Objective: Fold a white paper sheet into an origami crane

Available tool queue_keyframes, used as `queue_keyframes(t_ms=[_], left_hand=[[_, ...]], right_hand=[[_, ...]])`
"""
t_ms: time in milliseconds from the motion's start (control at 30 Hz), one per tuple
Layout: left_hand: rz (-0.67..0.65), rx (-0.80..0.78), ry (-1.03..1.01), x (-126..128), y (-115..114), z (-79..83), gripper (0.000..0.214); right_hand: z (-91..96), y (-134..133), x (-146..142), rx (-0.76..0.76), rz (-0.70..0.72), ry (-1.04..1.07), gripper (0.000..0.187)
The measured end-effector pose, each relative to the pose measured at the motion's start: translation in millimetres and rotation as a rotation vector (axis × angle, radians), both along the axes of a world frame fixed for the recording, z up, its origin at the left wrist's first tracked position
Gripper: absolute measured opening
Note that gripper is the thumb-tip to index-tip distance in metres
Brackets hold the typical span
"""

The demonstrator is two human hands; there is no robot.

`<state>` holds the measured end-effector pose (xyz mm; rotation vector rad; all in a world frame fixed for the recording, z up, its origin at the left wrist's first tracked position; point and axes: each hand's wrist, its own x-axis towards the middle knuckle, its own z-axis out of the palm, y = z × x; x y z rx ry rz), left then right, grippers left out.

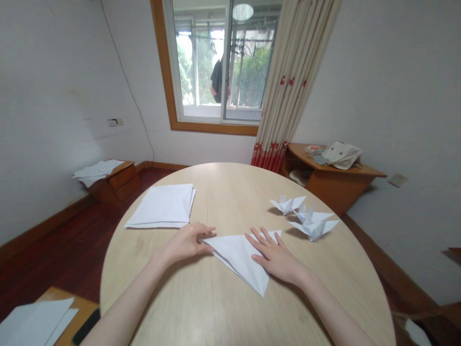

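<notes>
A white folded-paper triangle [234,251] lies crosswise, left tip within my loosely parted left hand [189,241], right side under my spread right hand [278,258].

At the top centre, a sliding window [221,62] is set in a brown wooden frame [165,62], and daylight is let in. Beside it, a cream curtain [289,86] with red patterns is hung. White walls [403,86] are seen at both sides. At the left, a low wooden cabinet [123,181] is placed on the dark red floor [39,254]; at the right, a brown desk [331,187] is seen. The lower centre is occupied by a round pale table [223,307].
</notes>
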<state>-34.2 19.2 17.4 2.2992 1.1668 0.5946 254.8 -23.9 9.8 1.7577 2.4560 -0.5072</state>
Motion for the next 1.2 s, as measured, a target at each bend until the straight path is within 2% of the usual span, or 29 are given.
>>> queue_keyframes(t_ms=[67,267,467,600,800,1033,1200], left_hand=[[-0.007,0.043,0.013,2.3,-2.8,1.7,0.065],[-0.050,0.157,0.129,21.2,-14.5,-8.4,0.041],[-0.181,0.199,0.226,42.2,-27.2,-17.3,0.045],[-0.246,0.136,0.289,46.8,-29.9,-20.2,0.051],[-0.235,0.088,0.297,45.7,-29.3,-30.8,0.055],[-0.213,0.052,0.332,44.7,-32.1,-28.9,0.069],[-0.179,0.071,0.344,40.1,-27.5,-29.3,0.078]], right_hand=[[-1.0,-0.2,-0.5,0.012,0.000,0.004,0.057],[-3.1,-2.0,-1.3,0.033,-0.012,-0.010,0.057],[-3.1,-4.7,-5.5,0.043,-0.022,-0.013,0.056],[-2.9,-6.1,-12.2,0.045,-0.012,0.014,0.053],[-7.2,-7.6,-15.0,0.054,0.001,0.050,0.053],[-10.9,-3.2,-6.7,0.036,-0.054,0.042,0.056],[-13.7,-0.1,-0.2,0.077,-0.056,0.021,0.068]])
